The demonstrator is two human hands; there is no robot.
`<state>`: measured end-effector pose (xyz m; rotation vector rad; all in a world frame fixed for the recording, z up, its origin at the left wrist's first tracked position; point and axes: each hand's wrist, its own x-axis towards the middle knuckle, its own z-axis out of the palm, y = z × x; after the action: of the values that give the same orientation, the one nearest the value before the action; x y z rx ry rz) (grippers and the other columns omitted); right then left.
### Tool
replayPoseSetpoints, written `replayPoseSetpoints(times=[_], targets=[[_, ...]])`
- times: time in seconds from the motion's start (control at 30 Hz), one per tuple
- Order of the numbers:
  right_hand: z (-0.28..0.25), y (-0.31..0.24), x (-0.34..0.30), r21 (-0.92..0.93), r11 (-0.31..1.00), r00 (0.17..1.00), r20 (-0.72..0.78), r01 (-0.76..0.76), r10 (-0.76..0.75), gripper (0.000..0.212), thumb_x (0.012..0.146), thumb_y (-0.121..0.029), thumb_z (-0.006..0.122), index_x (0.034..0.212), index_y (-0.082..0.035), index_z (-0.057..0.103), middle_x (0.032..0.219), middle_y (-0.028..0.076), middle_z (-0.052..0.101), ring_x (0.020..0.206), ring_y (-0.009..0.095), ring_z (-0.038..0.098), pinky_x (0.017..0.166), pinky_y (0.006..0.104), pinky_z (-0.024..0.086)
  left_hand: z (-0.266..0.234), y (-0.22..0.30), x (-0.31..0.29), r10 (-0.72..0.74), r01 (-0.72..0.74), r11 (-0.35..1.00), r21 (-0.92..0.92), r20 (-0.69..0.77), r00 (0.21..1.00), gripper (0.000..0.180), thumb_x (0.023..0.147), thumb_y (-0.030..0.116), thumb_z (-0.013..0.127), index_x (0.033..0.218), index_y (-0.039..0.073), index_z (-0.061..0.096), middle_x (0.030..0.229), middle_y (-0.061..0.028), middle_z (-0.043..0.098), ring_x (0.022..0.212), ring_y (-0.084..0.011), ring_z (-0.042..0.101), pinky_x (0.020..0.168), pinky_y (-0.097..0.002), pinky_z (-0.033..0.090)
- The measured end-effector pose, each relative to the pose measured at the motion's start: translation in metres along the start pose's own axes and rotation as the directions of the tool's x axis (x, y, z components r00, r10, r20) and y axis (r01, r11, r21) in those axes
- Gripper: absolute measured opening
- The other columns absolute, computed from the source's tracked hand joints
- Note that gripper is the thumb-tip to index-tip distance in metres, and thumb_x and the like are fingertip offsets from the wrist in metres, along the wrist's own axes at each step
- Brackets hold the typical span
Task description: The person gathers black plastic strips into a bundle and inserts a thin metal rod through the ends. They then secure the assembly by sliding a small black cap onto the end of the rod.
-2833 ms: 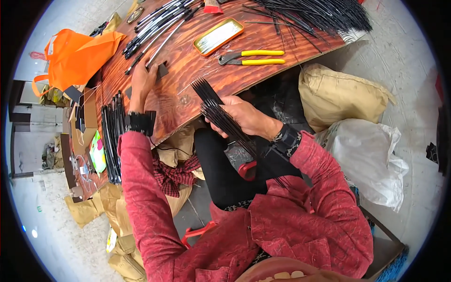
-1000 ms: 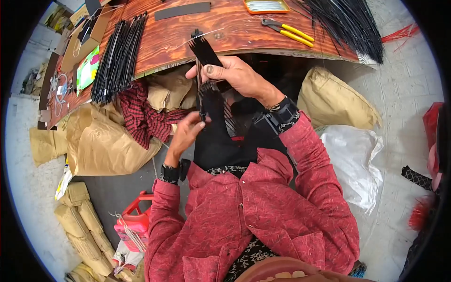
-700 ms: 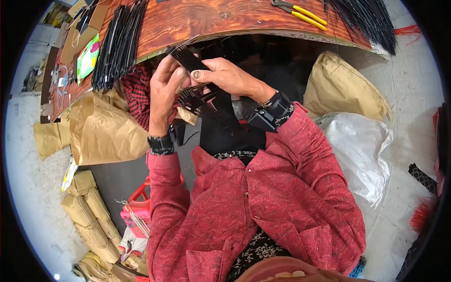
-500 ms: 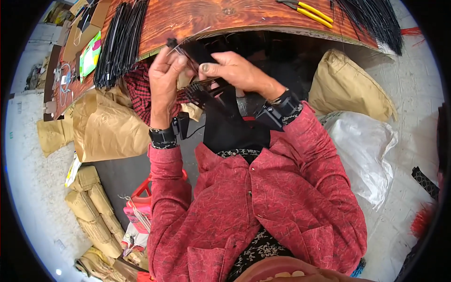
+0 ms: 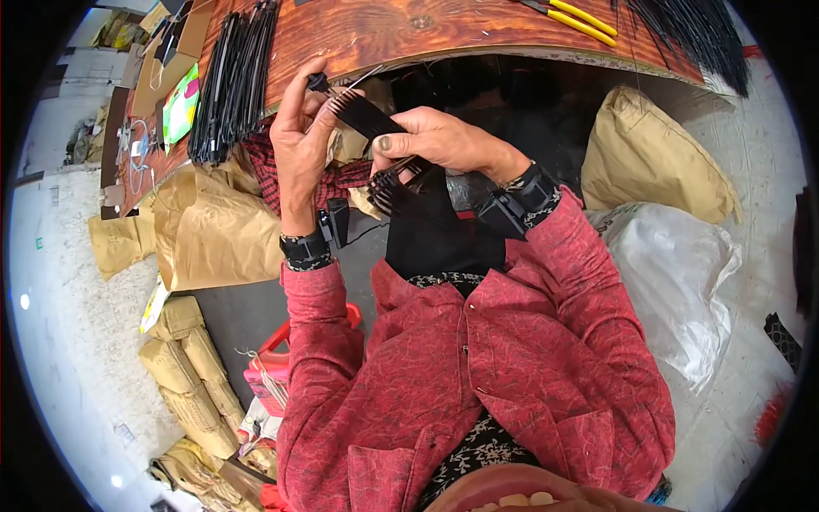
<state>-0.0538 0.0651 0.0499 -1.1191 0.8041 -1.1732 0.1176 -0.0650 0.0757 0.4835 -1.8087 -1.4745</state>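
Observation:
Over my lap I hold a bunch of thin black strips that look like cable ties (image 5: 365,115), fanned out side by side. My right hand (image 5: 439,141) is closed round the middle of the bunch, thumb on top. Below it the other ends (image 5: 392,192) spread out, small and knobbed. My left hand (image 5: 303,128) grips the upper end between thumb and fingers. By its fingertips is a small black knob (image 5: 318,82), and a thin pale-looking strand sticks out to the right. Part of the bunch is hidden behind my fingers.
Ahead is a wooden table (image 5: 358,38) with a pile of long black ties (image 5: 235,85), yellow-handled pliers (image 5: 582,19) and another black bundle (image 5: 691,38). Brown paper sacks (image 5: 226,230) stand left, a brown sack (image 5: 653,158) and white sack (image 5: 670,282) right. A red-and-pink container (image 5: 269,375) is low left.
The bunch has shifted slightly right and down with my right hand, and its strips now show in a clearer fan. My left index finger has lifted. The whole view has shifted a little.

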Motion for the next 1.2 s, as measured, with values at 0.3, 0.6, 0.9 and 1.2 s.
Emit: replayPoseSetpoints(times=[0.3,0.6,0.9,1.2], targets=[[-0.003,0.002,0.007,0.018,0.990,0.990,-0.047,0.136,-0.135,0.040,0.101,-0.042,0.063,0.104,-0.002,0.068,0.090,-0.001,0.064,0.082,0.006,0.057,0.076,0.0243,0.046,0.002,0.013,0.010,0.048,-0.046,0.990,0.136,-0.011,0.999,0.040,0.098,0.008,0.067,0.138,0.004,0.061,0.098,0.0030,0.065,0.085,-0.0038,0.056,0.078,-0.0175,0.046],[-0.003,0.010,0.006,0.079,0.989,0.984,-0.141,0.122,-0.110,0.040,0.100,-0.041,0.064,0.104,-0.002,0.067,0.088,-0.002,0.065,0.079,0.005,0.058,0.073,0.0233,0.047,0.002,0.009,0.013,0.015,-0.016,0.992,0.125,0.009,1.000,0.041,0.097,0.008,0.068,0.138,0.003,0.061,0.096,0.0052,0.064,0.083,-0.0034,0.056,0.076,-0.0164,0.045],[-0.008,0.015,0.009,0.076,0.994,0.992,-0.105,0.077,-0.069,0.038,0.101,-0.039,0.063,0.104,-0.001,0.066,0.089,-0.001,0.067,0.078,0.006,0.059,0.071,0.0230,0.048,0.001,0.002,0.014,-0.007,0.009,0.998,0.055,-0.043,0.999,0.044,0.092,0.002,0.073,0.135,0.004,0.064,0.085,0.0070,0.058,0.077,-0.0030,0.053,0.070,-0.0168,0.043],[-0.012,0.019,0.011,0.125,0.988,0.994,-0.060,0.094,-0.087,0.037,0.105,-0.036,0.056,0.101,0.000,0.064,0.083,0.008,0.071,0.071,0.013,0.067,0.067,0.0258,0.054,-0.001,-0.007,0.019,-0.055,0.054,0.998,-0.017,-0.084,0.995,0.047,0.087,0.001,0.077,0.132,0.003,0.066,0.082,0.0049,0.060,0.075,-0.0048,0.056,0.070,-0.0189,0.047]])
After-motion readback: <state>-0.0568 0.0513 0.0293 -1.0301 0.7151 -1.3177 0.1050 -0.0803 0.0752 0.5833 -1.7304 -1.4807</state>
